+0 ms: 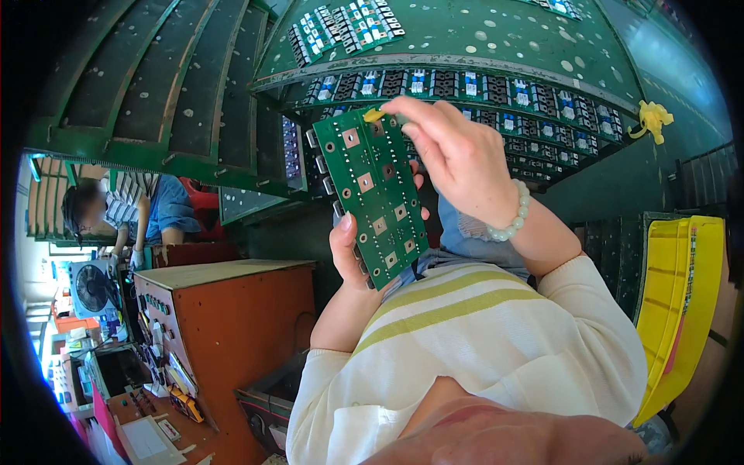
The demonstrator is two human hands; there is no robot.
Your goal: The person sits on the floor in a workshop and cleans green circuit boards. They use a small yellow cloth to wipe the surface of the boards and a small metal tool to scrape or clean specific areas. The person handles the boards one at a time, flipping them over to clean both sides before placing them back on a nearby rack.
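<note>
A green circuit board [380, 205] is held up tilted in front of my body, its solder side showing rows of solder points and square copper-coloured pads with holes. My left hand [349, 252] grips it by its edges, thumb on the near left side and fingertips showing at the right edge. Dark and metallic parts stick out past the board's left side. At its far edge, my right hand [461, 147] pinches a small yellow piece [373, 115] that looks like tape, lying against the board. A bead bracelet [511, 221] circles my right wrist.
A green bench [465, 46] ahead carries several boards [349, 31], with more boards [496, 93] on the shelf below. Crumpled yellow material [651, 122] hangs at its right corner. A yellow bin [674, 310] stands right, an orange cabinet [240, 325] left. Another person [147, 201] sits far left.
</note>
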